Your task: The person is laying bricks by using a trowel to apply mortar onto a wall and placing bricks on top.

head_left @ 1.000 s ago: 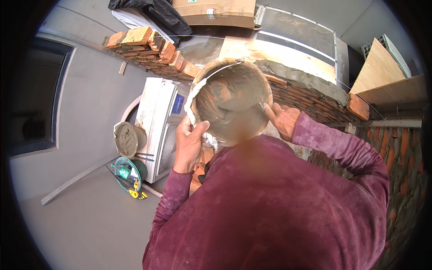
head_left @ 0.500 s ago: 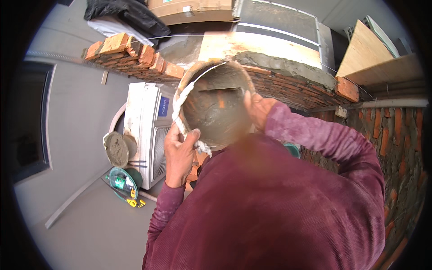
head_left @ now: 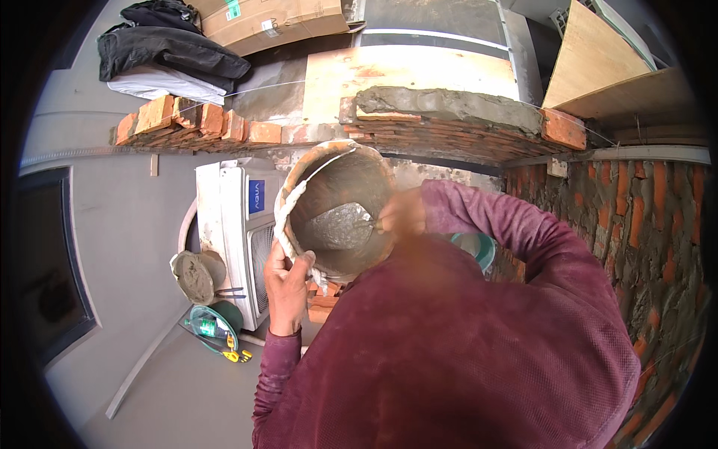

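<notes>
A mortar-stained bucket [head_left: 299, 168] is tilted with its mouth toward me, and wet grey residue coats its inside. My left hand [head_left: 288, 288] is closed on its near left rim, together with the white rope handle [head_left: 293, 202]. Inside the bucket lies the shiny, wet blade of a trowel [head_left: 340, 227]. My right hand [head_left: 400, 213] is closed round the trowel's handle end at the right side of the mouth; a blurred smear covers part of this hand.
Ahead runs a low brick wall [head_left: 441, 131] topped with wet mortar [head_left: 456, 103] and a string line. A white outdoor air-conditioner unit [head_left: 224, 224] stands left, beside a mortar-filled bucket [head_left: 198, 277] and a green bucket of tools [head_left: 224, 318]. Another green bucket [head_left: 479, 251] sits right.
The bucket and both hands sit lower and further left in view. My right hand has moved from the right rim into the mouth, and the trowel blade now shows inside.
</notes>
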Tool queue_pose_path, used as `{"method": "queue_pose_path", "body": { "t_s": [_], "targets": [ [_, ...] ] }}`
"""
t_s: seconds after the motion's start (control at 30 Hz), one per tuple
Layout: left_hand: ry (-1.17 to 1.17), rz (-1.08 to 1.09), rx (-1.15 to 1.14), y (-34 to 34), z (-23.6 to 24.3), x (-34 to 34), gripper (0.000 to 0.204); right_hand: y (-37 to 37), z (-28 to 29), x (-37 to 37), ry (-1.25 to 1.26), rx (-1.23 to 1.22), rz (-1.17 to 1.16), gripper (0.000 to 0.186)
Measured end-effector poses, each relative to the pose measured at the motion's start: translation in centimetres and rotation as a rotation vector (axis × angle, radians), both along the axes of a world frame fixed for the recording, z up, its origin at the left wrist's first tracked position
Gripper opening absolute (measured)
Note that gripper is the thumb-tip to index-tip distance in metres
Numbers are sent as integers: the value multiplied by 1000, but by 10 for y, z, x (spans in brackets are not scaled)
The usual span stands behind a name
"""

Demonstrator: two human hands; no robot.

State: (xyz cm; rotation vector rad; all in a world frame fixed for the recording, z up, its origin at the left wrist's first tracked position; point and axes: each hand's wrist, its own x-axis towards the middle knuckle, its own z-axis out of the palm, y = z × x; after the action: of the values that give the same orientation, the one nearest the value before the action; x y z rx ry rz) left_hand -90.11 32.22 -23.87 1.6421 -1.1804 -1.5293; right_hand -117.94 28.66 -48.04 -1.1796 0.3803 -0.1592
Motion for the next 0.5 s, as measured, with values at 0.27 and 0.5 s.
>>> {"method": "queue_pose_path", "body": {
  "t_s": [0.27, 0.5],
  "targets": [
    [152, 385, 132, 7, -87, -15, 22, 10, 75, -76, -31, 650, -211, 45],
    [204, 754, 259, 75, -182, 36, 25, -38, 119, -145, 482, 218, -516, 29]
  ]
}}
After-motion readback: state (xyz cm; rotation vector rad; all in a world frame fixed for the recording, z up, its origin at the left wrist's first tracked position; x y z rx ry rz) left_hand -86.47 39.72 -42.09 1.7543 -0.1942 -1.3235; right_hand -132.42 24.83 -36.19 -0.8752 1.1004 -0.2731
